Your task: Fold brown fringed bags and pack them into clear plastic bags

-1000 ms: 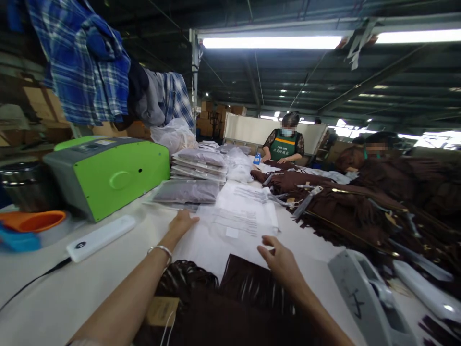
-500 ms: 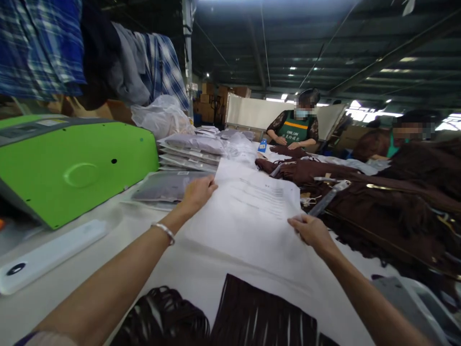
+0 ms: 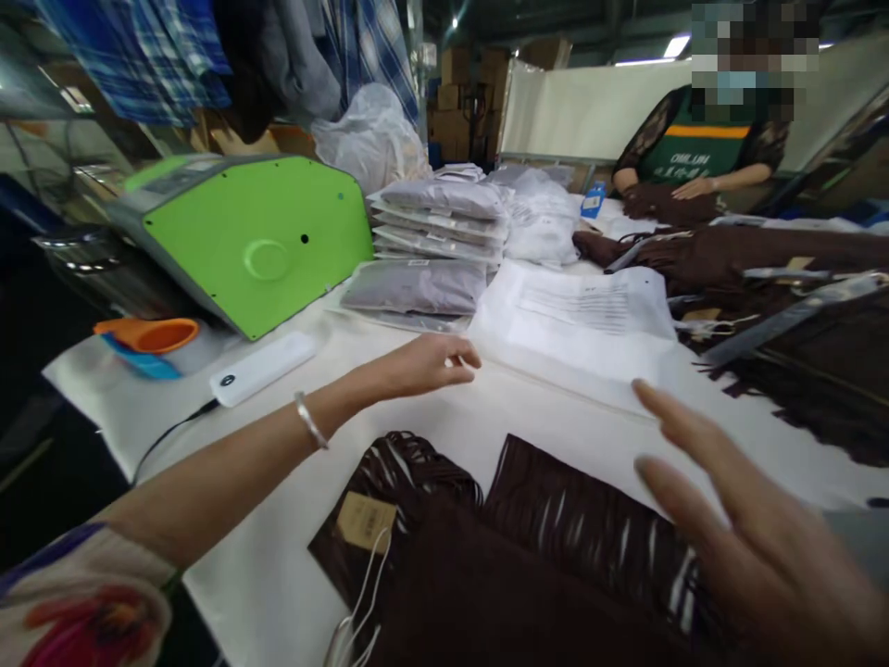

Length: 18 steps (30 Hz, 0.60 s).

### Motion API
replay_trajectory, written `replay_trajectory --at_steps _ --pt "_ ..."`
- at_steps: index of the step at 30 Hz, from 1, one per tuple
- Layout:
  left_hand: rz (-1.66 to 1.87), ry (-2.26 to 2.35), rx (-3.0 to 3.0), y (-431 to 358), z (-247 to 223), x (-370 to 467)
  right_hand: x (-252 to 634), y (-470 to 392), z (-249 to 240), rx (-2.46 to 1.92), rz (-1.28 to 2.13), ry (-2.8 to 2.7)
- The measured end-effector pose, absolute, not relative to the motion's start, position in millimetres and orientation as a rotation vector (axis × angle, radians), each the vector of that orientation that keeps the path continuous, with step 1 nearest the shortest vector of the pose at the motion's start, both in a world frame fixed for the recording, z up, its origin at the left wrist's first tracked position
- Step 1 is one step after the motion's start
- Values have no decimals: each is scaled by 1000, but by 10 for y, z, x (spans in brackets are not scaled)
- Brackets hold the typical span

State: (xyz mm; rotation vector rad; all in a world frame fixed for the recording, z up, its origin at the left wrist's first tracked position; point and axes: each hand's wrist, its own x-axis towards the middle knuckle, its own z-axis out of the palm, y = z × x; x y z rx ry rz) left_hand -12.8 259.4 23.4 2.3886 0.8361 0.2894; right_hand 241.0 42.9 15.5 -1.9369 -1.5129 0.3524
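Note:
A white printed plastic bag lies on the table, its text side up. My left hand hovers by its lower left corner, thumb and fingers slightly apart with nothing between them. Beyond the bag's lower right edge, my right hand is raised near the camera, blurred, its fingers spread and holding nothing. Just below both hands lies a dark brown fringed garment, partly cut off by the frame and partly behind my right hand. A tan hang tag with white string rests on it.
Packed garments in clear bags are stacked behind my left hand. Left of them stand a green machine, a white handheld device with a cable and an orange cup-like item. Brown garments cover the right side; a co-worker stands beyond.
Both hands have let go of the white bag and drawn back from it; the bag now lies flatter. The view has tilted down and left, showing more of the brown garment and its tag.

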Motion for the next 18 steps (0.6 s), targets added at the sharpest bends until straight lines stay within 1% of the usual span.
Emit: replay_trajectory --at_steps 2,4,6,8,10,12,15,18 --pt "245 895 2376 2277 185 -584 1894 -22 -45 -1639 227 -1845" --pt "270 1012 2313 1973 133 -999 1525 -302 -359 -1416 224 -2183" --pt "303 1081 2206 1663 97 -1326 1325 -416 -635 -1217 -26 -2390" --pt "304 1083 2152 1356 61 -1535 1250 -432 -758 -1140 -302 -2466" --pt "320 1051 2211 1099 0 -1619 1232 -430 -716 -1163 -446 -2506" --pt "345 1031 2331 945 -88 -1600 1217 -459 -589 -1224 -476 -2554" --pt "320 1071 2499 927 -212 -1482 1156 -567 -445 -1307 -492 -2581" --pt "305 1132 2551 1026 -256 -1385 1064 -686 -452 -1386 -470 -2557"
